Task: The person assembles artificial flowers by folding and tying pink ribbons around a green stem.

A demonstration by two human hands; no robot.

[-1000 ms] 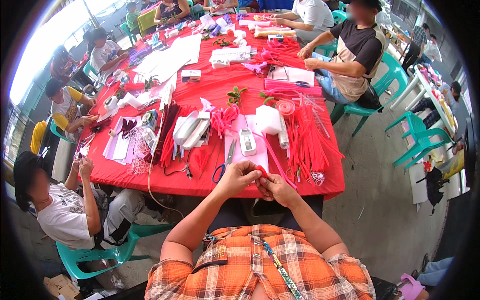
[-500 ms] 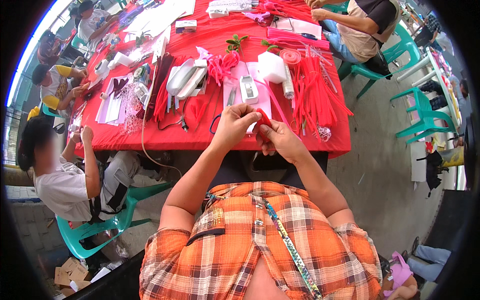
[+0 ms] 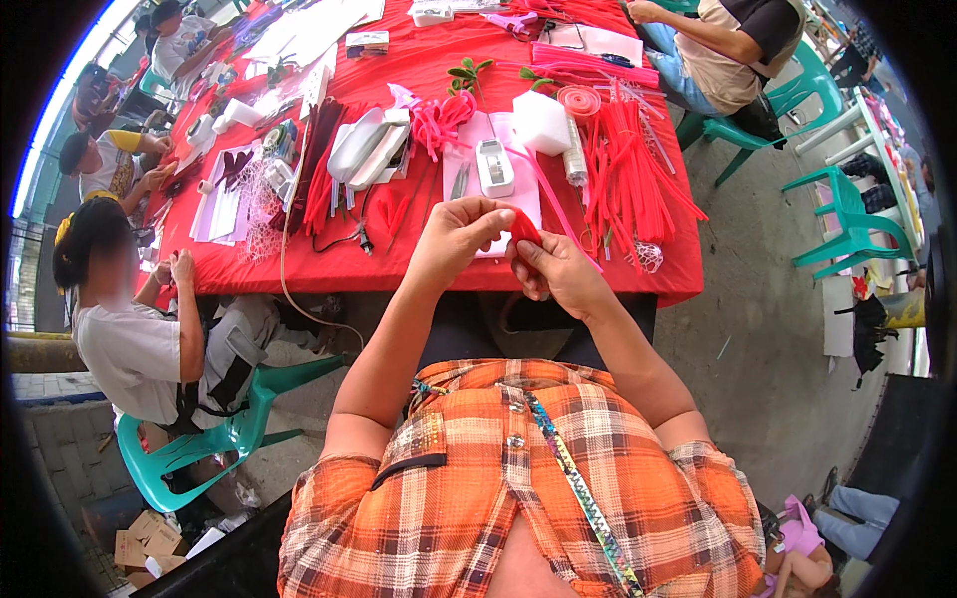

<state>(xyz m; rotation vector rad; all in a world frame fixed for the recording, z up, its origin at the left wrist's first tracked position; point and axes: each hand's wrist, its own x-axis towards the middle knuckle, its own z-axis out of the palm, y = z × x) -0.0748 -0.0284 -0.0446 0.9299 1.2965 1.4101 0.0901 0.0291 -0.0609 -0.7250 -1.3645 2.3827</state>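
A small red fuzzy piece (image 3: 524,230) is pinched between my two hands just above the near edge of the red-covered table (image 3: 399,269). My left hand (image 3: 457,237) grips it from the left with the thumb and fingers closed on it. My right hand (image 3: 558,274) holds it from below and the right. Right behind my hands lies a white sheet (image 3: 469,159) with a small white device (image 3: 494,166) and scissors (image 3: 459,181) on it. A heap of red fuzzy stems (image 3: 628,169) lies to the right.
A pink coil of stems (image 3: 444,115), a white block (image 3: 541,122), a red tape roll (image 3: 578,100) and white cases (image 3: 364,148) crowd the table. A person sits on a green chair (image 3: 199,439) at my left; another sits at the far right. Green chairs (image 3: 847,214) stand right.
My view has tilted down and closer, so the table sits higher in the picture. Both hands stay together on the small red piece, shifting their fingers slightly.
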